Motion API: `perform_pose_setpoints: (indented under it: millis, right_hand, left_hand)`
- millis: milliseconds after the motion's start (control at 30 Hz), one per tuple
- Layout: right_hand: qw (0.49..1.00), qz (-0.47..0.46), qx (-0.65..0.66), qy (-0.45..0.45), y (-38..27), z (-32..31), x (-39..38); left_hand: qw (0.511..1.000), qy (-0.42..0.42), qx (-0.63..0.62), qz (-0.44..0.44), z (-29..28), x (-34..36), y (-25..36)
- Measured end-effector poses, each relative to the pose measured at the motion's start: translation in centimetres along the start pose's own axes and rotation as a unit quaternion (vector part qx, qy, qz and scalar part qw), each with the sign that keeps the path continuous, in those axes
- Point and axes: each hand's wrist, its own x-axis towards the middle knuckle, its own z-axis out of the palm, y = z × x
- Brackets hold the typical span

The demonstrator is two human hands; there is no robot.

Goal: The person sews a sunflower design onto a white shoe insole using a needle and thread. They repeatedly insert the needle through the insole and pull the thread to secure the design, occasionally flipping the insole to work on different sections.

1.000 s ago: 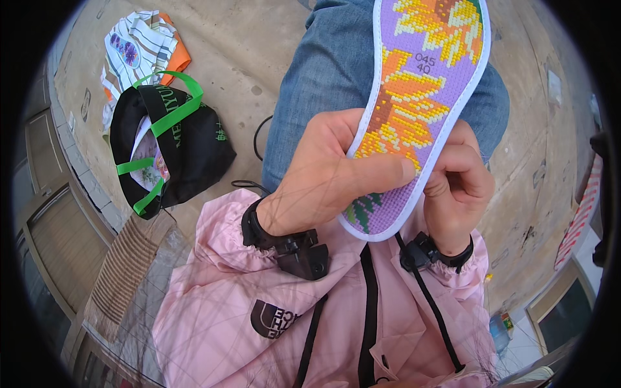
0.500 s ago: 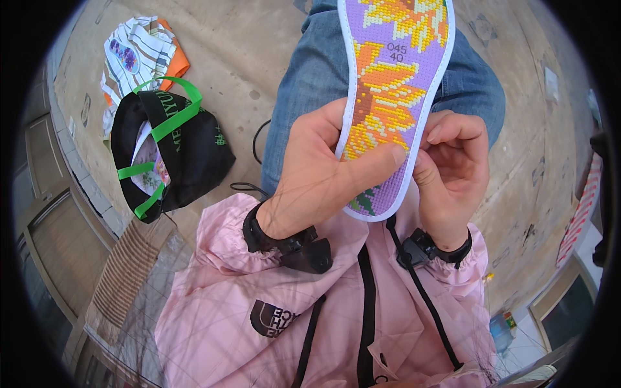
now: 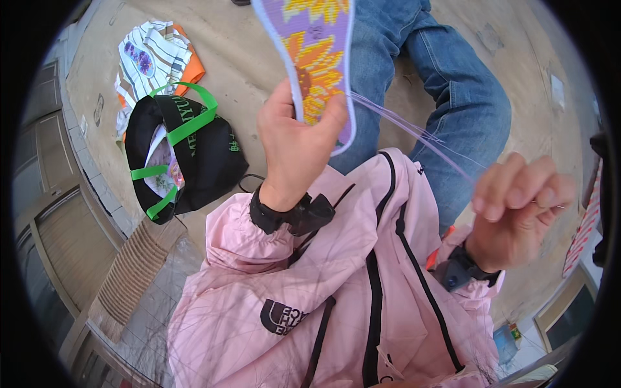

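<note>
An embroidered insole (image 3: 320,61) with orange and yellow flowers on a purple ground and a pale edging stands over my lap, its top cut off by the view's upper edge. My left hand (image 3: 297,145) grips its lower part, thumb across the front and fingers behind. Several lilac threads (image 3: 414,132) run taut from the insole's right edge down to my right hand (image 3: 521,204). This hand is off to the right, slightly blurred, its fingers pinched together. Between the fingertips a thin needle (image 3: 560,206) sticks out.
To the left sits a black tote bag (image 3: 213,149) with green handles and things inside. Behind it lies a striped cloth bundle (image 3: 158,55) with a flowered oval piece on top. A ribbed brown mat (image 3: 132,278) is at lower left. My jeans-clad legs (image 3: 462,97) are beyond my pink jacket.
My right hand has moved from the insole's edge far to the right, drawing the lilac threads out. My left hand and the insole have shifted left, and the insole tilts more.
</note>
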Motion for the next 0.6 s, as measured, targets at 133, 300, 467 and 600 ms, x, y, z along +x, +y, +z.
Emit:
perform_pose_setpoints:
  millis: [133,300,467,600]
  right_hand:
    - [0.954,-0.124,-0.213,0.171,-7.8,-11.4,-1.9]
    - [0.858,-0.221,-0.335,0.321,-16.9,-21.9,-7.1]
    - [0.884,-0.131,-0.364,0.264,-14.2,-19.9,-5.3]
    - [0.873,-0.092,-0.422,0.224,-1.8,-3.9,-1.3]
  left_hand:
    - [0.974,0.157,0.099,0.128,-7.5,5.0,-3.3]
    - [0.929,0.250,0.231,0.146,-15.4,7.6,-4.9]
    - [0.977,0.161,0.079,0.112,-8.0,5.3,-1.8]
    - [0.998,0.036,-0.058,0.016,-1.0,0.4,1.6]
